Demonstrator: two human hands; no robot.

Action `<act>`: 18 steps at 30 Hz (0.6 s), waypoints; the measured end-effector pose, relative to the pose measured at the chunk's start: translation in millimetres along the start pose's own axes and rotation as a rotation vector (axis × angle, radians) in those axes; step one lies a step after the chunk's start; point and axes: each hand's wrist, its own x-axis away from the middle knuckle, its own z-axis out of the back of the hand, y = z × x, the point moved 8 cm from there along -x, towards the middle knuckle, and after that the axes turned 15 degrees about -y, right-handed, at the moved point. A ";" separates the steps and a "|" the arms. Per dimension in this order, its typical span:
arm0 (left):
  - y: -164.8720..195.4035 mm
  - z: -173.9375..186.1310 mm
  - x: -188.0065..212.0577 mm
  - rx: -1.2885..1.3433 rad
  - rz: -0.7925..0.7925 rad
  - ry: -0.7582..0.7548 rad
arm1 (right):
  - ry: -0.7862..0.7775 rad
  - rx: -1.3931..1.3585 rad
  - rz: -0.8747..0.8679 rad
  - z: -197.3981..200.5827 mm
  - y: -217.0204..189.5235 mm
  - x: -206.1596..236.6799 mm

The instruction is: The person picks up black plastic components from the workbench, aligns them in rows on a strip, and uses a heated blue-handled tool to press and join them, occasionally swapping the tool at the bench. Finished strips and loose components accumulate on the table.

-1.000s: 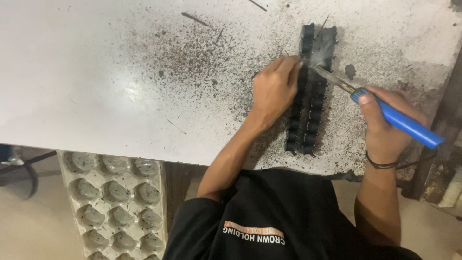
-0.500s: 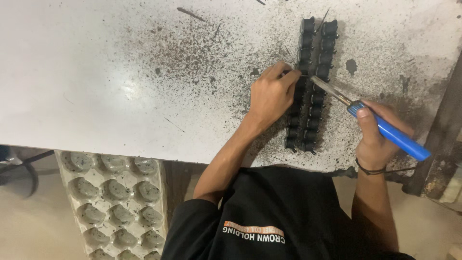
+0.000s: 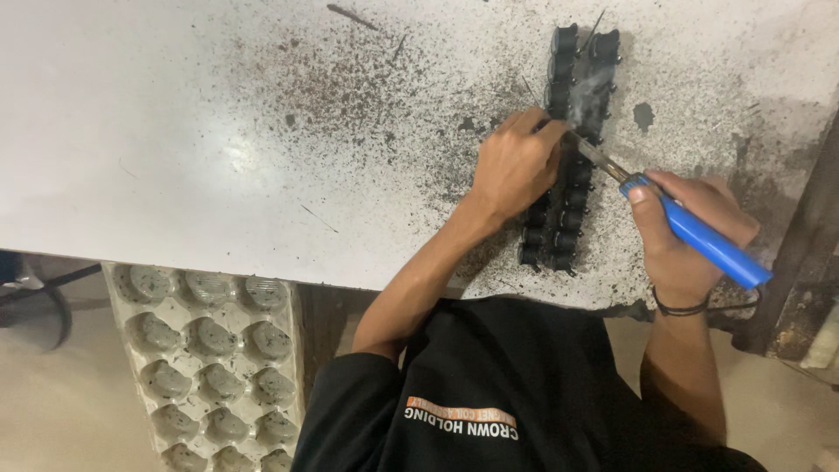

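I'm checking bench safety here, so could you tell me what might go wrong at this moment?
The left hand rests on the black parts right beside the iron tip, so it may get burned. Smoke rises toward the person's face and may be breathed in. The parts lie near the table edge and could be pushed off.

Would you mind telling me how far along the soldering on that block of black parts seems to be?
Done: cannot tell; no finished joints can be made out on the two rows of black parts. In hand: the left hand steadies the block while the right hand presses the blue-handled soldering iron against its upper half, with a wisp of smoke there. Left: the lower parts near the table edge are untouched.
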 end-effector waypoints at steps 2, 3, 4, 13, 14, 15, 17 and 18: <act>-2.5 3.4 0.8 0.052 0.043 -0.005 | -0.005 -0.002 -0.023 4.1 3.6 1.6; -5.6 5.5 4.0 0.093 0.087 -0.019 | 0.000 -0.012 -0.044 6.7 7.7 3.9; -8.4 7.7 8.7 0.135 0.132 -0.035 | 0.052 -0.066 -0.067 11.9 13.3 8.6; 3.8 24.3 51.5 0.091 0.104 0.010 | 0.128 -0.270 -0.093 -3.4 38.0 58.3; 4.5 22.5 51.2 0.078 0.099 0.016 | 0.134 -0.271 -0.106 -4.2 38.4 62.5; 4.9 20.6 49.7 0.064 0.090 0.024 | 0.135 -0.273 -0.113 -4.5 39.8 63.4; 6.6 17.2 46.5 0.042 0.068 0.038 | 0.132 -0.280 -0.119 -5.9 41.0 63.6; 7.6 16.1 44.5 0.031 0.054 0.047 | 0.130 -0.282 -0.120 -6.7 41.0 62.9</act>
